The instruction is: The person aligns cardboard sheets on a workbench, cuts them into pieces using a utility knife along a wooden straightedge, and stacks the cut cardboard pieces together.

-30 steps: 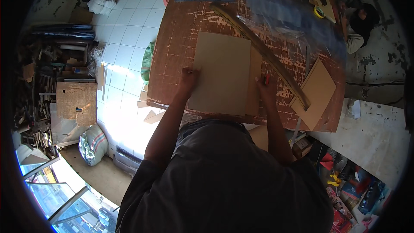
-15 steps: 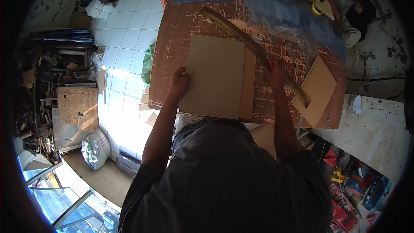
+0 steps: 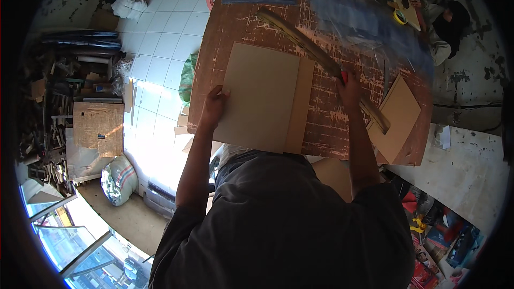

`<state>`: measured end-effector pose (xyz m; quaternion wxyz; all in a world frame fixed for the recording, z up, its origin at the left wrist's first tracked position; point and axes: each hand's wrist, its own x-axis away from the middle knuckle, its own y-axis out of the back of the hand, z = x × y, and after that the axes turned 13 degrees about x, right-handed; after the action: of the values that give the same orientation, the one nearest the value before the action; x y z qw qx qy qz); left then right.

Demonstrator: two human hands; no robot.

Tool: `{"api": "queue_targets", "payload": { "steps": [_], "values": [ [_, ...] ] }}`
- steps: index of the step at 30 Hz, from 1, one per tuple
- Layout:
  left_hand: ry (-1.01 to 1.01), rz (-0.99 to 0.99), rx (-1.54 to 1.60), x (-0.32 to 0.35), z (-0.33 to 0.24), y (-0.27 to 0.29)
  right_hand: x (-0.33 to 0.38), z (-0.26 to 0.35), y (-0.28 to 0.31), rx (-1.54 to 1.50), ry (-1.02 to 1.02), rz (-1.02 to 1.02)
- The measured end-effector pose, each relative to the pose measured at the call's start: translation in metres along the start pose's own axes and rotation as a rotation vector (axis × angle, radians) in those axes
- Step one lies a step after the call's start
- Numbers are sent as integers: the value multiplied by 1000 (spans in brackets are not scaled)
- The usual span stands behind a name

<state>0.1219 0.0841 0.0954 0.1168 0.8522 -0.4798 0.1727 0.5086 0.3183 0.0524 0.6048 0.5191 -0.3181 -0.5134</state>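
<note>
On the scored brown tabletop [image 3: 332, 134] lies a grey-brown cardboard sheet [image 3: 259, 99], with a tan cardboard sheet [image 3: 301, 109] showing along its right side. My left hand [image 3: 215, 107] grips the grey-brown sheet's left edge, thumb on top. In my right hand [image 3: 349, 90] is a small red-handled cutter [image 3: 344, 77]; its blade cannot be made out. That hand is beside a long, worn wooden strip [image 3: 300, 40], which runs slantwise across the table, its near end over another piece of tan cardboard [image 3: 399, 123].
Dark, clear plastic sheeting [image 3: 369, 27] covers the far right of the table. Another person [image 3: 447, 29] is beyond that corner, near a yellow tape roll [image 3: 399, 17]. Scrap-filled shelves [image 3: 59, 101] stand at left, and a white sack [image 3: 119, 179] rests on the floor.
The cardboard sheets have shifted left and turned slightly clockwise, with my left hand at their edge. My right hand has moved a little right, still holding the red-handled cutter.
</note>
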Motion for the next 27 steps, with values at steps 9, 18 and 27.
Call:
{"api": "queue_targets", "payload": {
  "steps": [9, 18, 27],
  "values": [
    [10, -38, 296, 26, -9, 39, 31, 97, 8, -911, -155, 215],
    [-6, 16, 700, 14, 55, -14, -11, 146, 88, -656, 75, 532],
    [41, 114, 117, -1, 53, -30, -94, 181, 142, -349, 358, 656]
  ]
}}
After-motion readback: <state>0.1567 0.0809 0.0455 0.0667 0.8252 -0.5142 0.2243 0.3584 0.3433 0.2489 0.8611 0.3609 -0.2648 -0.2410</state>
